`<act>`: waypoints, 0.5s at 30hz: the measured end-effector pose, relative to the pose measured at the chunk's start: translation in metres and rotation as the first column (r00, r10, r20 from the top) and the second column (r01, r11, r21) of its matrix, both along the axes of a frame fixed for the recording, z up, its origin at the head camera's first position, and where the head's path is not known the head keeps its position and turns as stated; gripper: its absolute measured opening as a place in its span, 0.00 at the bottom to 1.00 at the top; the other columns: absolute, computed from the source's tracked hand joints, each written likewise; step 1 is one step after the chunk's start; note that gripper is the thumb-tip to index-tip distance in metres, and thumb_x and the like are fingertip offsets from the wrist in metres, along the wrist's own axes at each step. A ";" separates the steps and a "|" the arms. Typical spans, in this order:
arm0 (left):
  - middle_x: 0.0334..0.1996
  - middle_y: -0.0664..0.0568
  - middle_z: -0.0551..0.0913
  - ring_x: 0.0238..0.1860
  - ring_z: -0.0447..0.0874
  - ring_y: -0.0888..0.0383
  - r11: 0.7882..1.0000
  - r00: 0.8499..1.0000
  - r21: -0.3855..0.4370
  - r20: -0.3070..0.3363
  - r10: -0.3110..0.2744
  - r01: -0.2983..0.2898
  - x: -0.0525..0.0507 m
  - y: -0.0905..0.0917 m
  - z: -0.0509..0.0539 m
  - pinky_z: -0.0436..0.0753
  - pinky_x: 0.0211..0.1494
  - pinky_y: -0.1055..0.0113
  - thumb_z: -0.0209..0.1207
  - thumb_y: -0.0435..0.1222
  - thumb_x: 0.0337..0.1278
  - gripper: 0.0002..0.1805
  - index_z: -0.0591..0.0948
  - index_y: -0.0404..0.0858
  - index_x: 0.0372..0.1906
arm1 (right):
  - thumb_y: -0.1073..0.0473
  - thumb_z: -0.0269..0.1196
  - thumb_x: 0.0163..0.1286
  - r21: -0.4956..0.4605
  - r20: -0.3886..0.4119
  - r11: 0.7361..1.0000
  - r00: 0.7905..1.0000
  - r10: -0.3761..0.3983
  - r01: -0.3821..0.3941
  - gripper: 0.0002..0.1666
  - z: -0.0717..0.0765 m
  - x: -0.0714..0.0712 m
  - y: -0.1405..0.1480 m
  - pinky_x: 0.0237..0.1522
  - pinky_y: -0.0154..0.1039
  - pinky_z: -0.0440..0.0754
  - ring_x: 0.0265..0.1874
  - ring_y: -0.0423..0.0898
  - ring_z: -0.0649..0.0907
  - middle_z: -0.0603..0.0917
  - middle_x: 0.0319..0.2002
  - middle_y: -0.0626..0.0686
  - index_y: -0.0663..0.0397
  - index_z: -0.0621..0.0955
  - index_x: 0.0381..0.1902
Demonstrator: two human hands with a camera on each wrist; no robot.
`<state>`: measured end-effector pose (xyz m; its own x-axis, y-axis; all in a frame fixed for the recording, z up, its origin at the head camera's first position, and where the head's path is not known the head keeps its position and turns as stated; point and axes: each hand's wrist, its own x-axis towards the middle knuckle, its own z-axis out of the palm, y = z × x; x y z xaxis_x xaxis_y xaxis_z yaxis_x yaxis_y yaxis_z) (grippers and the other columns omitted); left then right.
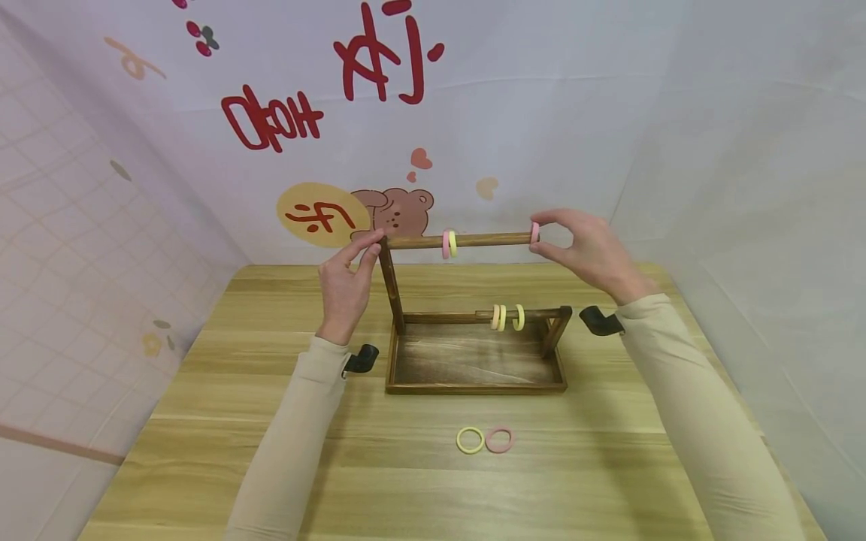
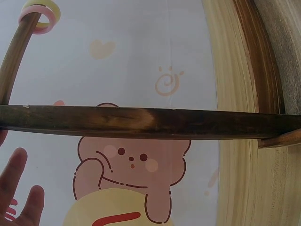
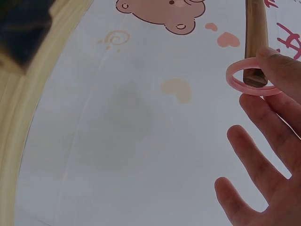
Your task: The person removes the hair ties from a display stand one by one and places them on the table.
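Note:
My right hand [image 1: 595,252] pinches a pink ring [image 3: 235,81] between thumb and index finger; the ring encircles the free end of the wooden stand's upper rod [image 1: 497,240]. Its other fingers are spread apart in the right wrist view. At the rod's other end, my left hand [image 1: 345,289] holds the top of the upright post [image 1: 390,282] with thumb and index finger; the left wrist view mostly hides that contact. Midway along the upper rod hang a pink ring [image 1: 446,245] and a yellow ring [image 1: 453,244]. Several pale rings [image 1: 519,318] hang on the lower rod [image 1: 534,313].
A yellow ring [image 1: 470,428] and a pink ring [image 1: 499,429] lie side by side on the wood-grain table [image 1: 406,481], in front of the stand's tray base [image 1: 473,389]. Behind the table hangs a white printed cloth [image 1: 541,113].

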<state>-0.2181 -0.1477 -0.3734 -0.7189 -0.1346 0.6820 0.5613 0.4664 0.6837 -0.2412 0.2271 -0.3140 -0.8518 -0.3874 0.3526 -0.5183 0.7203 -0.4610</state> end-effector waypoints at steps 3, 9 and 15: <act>0.52 0.48 0.89 0.32 0.85 0.45 1.000 1.000 -0.001 0.002 -0.002 0.002 0.000 0.000 0.000 0.60 0.26 0.69 0.64 0.38 0.72 0.14 0.89 0.38 0.55 | 0.54 0.72 0.70 -0.009 -0.014 1.000 1.000 -0.005 0.005 0.26 -0.001 0.001 0.004 0.70 0.57 0.69 0.68 0.58 0.76 0.84 0.62 0.56 0.57 0.82 0.63; 0.51 0.49 0.89 0.47 0.89 0.50 1.000 1.000 -0.001 0.005 0.011 -0.011 0.000 0.000 0.000 0.69 0.34 0.71 0.64 0.39 0.71 0.14 0.89 0.39 0.55 | 0.53 0.71 0.71 -0.018 -0.016 1.000 1.000 -0.001 0.001 0.27 0.000 0.005 0.010 0.70 0.59 0.69 0.68 0.60 0.76 0.83 0.63 0.58 0.58 0.82 0.63; 0.51 0.49 0.89 0.59 0.85 0.53 1.000 1.000 0.005 -0.005 0.002 -0.002 0.000 0.000 -0.001 0.74 0.45 0.72 0.64 0.38 0.71 0.13 0.89 0.39 0.54 | 0.54 0.71 0.71 -0.030 -0.023 0.999 1.000 -0.011 0.010 0.27 0.002 0.010 0.016 0.70 0.59 0.69 0.68 0.61 0.76 0.83 0.63 0.59 0.60 0.81 0.64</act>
